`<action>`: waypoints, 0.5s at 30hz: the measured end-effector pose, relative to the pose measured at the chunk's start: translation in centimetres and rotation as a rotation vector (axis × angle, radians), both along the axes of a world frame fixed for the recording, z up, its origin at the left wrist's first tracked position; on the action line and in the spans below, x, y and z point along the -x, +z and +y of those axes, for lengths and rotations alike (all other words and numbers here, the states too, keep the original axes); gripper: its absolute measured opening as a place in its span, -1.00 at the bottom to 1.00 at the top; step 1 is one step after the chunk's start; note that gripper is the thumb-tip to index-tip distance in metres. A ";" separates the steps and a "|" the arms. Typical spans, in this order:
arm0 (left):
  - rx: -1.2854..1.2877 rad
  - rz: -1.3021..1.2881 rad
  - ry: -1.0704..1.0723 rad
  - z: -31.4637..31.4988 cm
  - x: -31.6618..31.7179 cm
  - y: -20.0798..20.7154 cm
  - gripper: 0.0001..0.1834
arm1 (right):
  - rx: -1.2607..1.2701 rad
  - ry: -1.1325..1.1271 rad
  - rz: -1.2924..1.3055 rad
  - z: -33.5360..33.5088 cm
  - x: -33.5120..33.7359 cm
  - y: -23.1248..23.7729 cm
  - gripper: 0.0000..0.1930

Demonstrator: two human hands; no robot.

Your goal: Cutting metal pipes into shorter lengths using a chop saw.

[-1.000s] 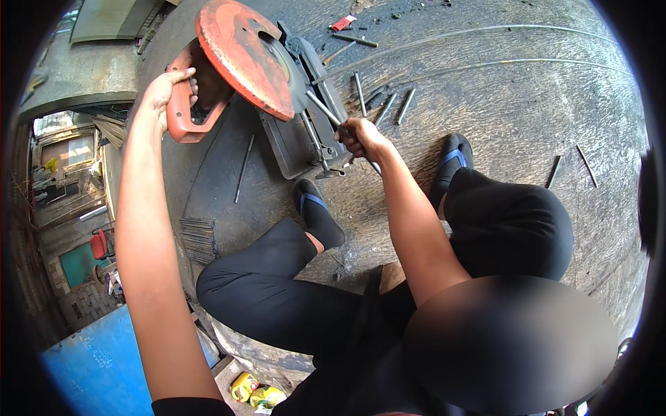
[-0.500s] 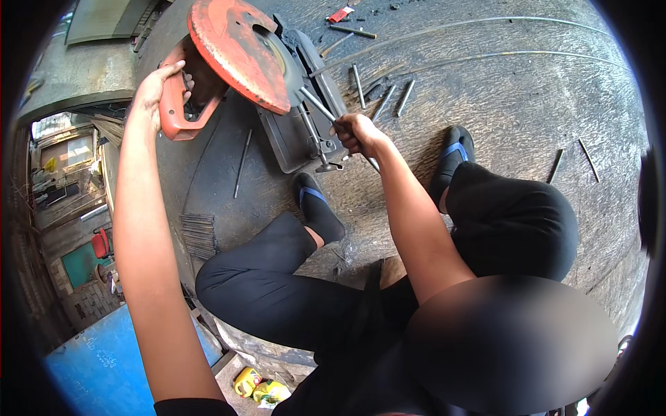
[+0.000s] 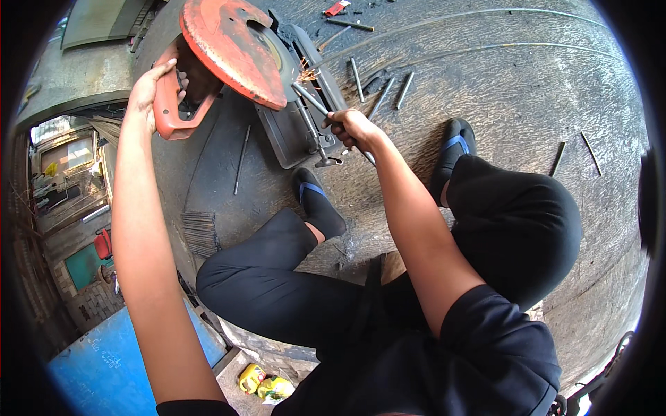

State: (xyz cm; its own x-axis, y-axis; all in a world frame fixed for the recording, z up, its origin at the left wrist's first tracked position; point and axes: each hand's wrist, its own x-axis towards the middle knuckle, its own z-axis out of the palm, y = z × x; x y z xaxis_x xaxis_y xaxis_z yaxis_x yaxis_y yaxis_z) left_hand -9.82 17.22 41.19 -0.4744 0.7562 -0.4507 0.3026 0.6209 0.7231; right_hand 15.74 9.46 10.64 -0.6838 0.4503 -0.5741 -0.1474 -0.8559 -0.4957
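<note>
My left hand (image 3: 147,93) is wrapped round the orange D-shaped handle (image 3: 168,118) of a cut-off saw. The saw's worn orange guard (image 3: 215,41) covers most of the grey cutting disc (image 3: 281,59). Orange sparks (image 3: 307,72) fly at the disc's right edge. My right hand (image 3: 352,128) is closed round a grey metal rod (image 3: 311,98), whose far end lies at the disc. Below the rod, the saw's clamp screw (image 3: 318,142) stands on its dark base (image 3: 281,139). The guard hides the exact contact between disc and rod.
Several short cut rods (image 3: 404,91) lie right of the saw, with two long thin rods (image 3: 499,46) beyond. A loose rod (image 3: 242,161) and a stack of short rods (image 3: 201,232) lie at left. My sandalled feet (image 3: 311,194) flank the near floor. A blue panel (image 3: 104,360) stands lower left.
Sparks have appeared at the disc beside the rod. The saw and both hands sit slightly further left and up in view. Both hands keep their grip.
</note>
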 end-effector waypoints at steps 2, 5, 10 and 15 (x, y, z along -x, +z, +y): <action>0.001 0.008 -0.004 0.1 0.0 -0.1 -0.66 | -0.009 -0.008 -0.007 0.0 -0.1 0.0 -0.71; 0.003 0.010 -0.010 0.1 0.0 -0.1 -0.65 | -0.062 -0.029 -0.022 -0.1 -0.1 0.1 -0.72; 0.003 -0.003 -0.007 0.1 0.1 -0.1 -0.65 | -0.094 -0.042 -0.044 -0.2 0.1 0.3 -0.73; 0.003 0.002 -0.016 0.0 0.0 0.0 -0.66 | -0.134 -0.046 -0.054 -0.3 0.3 0.3 -0.72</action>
State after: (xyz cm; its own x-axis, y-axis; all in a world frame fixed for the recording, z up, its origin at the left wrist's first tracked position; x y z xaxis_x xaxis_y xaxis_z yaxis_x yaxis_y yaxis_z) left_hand -9.81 17.25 41.22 -0.4630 0.7625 -0.4518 0.3140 0.6178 0.7209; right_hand 15.49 9.13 10.92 -0.6305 0.5557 -0.5419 -0.1555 -0.7744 -0.6132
